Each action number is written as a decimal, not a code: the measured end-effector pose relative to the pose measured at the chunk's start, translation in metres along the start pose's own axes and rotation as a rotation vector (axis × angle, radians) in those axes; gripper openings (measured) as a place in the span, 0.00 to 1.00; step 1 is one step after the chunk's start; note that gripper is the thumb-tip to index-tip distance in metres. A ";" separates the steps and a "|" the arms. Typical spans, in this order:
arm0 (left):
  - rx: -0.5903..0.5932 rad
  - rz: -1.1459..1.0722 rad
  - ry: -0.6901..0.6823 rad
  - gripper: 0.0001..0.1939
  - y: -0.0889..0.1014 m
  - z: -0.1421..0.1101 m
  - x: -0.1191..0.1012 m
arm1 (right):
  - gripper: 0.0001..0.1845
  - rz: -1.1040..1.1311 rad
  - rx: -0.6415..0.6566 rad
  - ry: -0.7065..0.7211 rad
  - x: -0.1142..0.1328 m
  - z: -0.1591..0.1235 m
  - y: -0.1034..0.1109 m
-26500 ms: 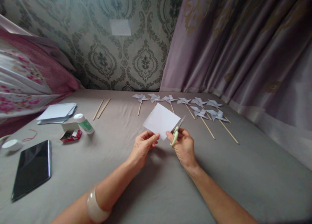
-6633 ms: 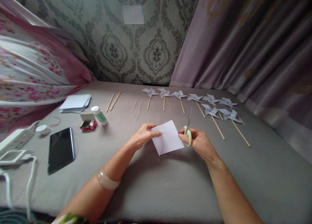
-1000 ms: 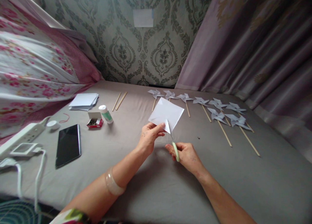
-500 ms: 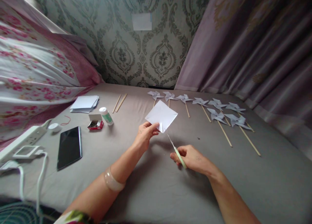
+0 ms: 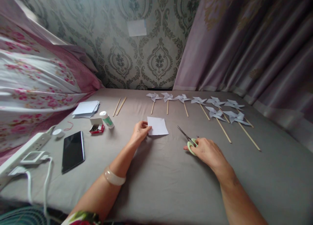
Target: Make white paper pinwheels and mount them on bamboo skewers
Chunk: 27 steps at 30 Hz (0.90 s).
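Left hand (image 5: 140,132): fingers pinch paper (image 5: 158,126) by its left edge
Right hand (image 5: 206,150): fingers grasp scissors (image 5: 190,139), apart from paper
Pinwheels (image 5: 168,97): toward cloth's (image 5: 161,186) far edge

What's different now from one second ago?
The right hand has pulled the scissors off the white paper square, to the right. The left hand has turned the square, so an edge, not a corner, faces the person. Neither hand let go. The paper pinwheels and loose wooden sticks stayed put.

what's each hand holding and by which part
The left hand holds the white paper by its left edge; the right hand holds the scissors by their green handles.
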<state>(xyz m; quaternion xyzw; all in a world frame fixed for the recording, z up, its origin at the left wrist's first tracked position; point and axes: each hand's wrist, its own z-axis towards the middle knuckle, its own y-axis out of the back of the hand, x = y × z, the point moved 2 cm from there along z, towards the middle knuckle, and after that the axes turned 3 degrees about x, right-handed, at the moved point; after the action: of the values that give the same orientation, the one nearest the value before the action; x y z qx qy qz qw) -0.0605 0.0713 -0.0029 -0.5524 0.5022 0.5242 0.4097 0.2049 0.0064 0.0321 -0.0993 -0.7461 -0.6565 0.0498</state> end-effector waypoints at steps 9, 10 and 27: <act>-0.206 0.415 -0.418 0.19 -0.003 -0.017 -0.019 | 0.20 0.076 -0.005 -0.041 0.009 0.000 0.007; -0.182 0.383 -0.437 0.19 -0.008 -0.023 -0.024 | 0.19 0.119 -0.019 -0.030 0.014 -0.001 0.006; 0.380 -0.190 0.007 0.18 -0.059 -0.059 -0.018 | 0.14 0.532 0.001 0.277 0.046 -0.012 -0.020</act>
<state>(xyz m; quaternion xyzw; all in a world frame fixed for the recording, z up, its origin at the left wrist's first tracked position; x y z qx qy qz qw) 0.0083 0.0249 0.0178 -0.5120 0.5390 0.3772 0.5523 0.1553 -0.0039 0.0239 -0.2006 -0.6805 -0.6272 0.3214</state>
